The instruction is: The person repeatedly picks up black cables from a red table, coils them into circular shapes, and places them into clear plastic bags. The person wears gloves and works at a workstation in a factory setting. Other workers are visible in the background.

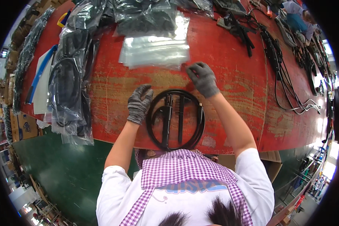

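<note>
A coil of black tubing or cable (202, 130) lies on the red table in front of me, with dark straight rod-like parts (181, 118) inside its ring. My left hand (138, 104), in a grey knitted glove, is beside the coil's left edge, its fingers apart and loosely bent. Beyond the coil on the right is my right hand (203, 80), also gloved, with its fingers bent but apart. Those fingertips are close to the near corner of a stack of clear plastic bags (150, 52); I see nothing held in them.
Bagged black coils (66, 83) are piled at the left, next to a blue-edged strip (41, 75). More filled bags (145, 17) lie at the far side. Black parts (239, 32) and loose cables (286, 90) occupy the right. Another person (299, 22) is at the far right.
</note>
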Available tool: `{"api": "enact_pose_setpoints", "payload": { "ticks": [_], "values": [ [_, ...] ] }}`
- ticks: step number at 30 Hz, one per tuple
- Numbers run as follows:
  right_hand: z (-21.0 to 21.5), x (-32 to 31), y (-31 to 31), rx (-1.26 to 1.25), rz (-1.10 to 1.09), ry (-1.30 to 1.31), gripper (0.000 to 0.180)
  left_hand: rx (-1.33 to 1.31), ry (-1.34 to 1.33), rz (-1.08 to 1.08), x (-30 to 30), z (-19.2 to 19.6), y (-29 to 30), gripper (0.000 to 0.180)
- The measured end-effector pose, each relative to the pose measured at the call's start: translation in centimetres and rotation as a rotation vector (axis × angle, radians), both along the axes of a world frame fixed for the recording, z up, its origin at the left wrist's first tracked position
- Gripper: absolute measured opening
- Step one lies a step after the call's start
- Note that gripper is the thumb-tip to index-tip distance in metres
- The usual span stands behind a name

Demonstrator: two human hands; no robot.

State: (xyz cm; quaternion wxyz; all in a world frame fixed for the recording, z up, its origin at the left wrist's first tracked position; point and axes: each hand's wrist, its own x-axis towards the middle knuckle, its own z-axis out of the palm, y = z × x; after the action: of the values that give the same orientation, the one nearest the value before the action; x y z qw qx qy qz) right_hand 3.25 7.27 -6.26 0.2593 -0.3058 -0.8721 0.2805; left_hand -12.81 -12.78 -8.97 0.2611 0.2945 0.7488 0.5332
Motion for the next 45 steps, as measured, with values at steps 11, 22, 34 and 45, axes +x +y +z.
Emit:
{"api": "enact_pose_setpoints", "payload": {
  "ticks": [11,22,34,45],
  "values": [
    [-4.7,-12.8,6.0,0.049,0.229,-0.388,0.03,-0.18,-0.117,-0.019,-0.5,-0.6,-2.8,0.019],
    [-6.2,-12.1,6.5,0.102,0.243,-0.337,0.028,0.014,-0.189,-0.063,-1.0,-1.7,0.4,0.016],
    [4.2,-13.1,5.2,-0.193,0.013,-0.245,0.04,0.069,-0.621,0.006,-1.5,-0.5,5.8,0.033],
    [2.4,-7.5,-0.4,0.501,0.108,-0.173,0.038,0.287,-0.927,0.129,-4.5,-4.9,11.1,0.016]
  ]
}}
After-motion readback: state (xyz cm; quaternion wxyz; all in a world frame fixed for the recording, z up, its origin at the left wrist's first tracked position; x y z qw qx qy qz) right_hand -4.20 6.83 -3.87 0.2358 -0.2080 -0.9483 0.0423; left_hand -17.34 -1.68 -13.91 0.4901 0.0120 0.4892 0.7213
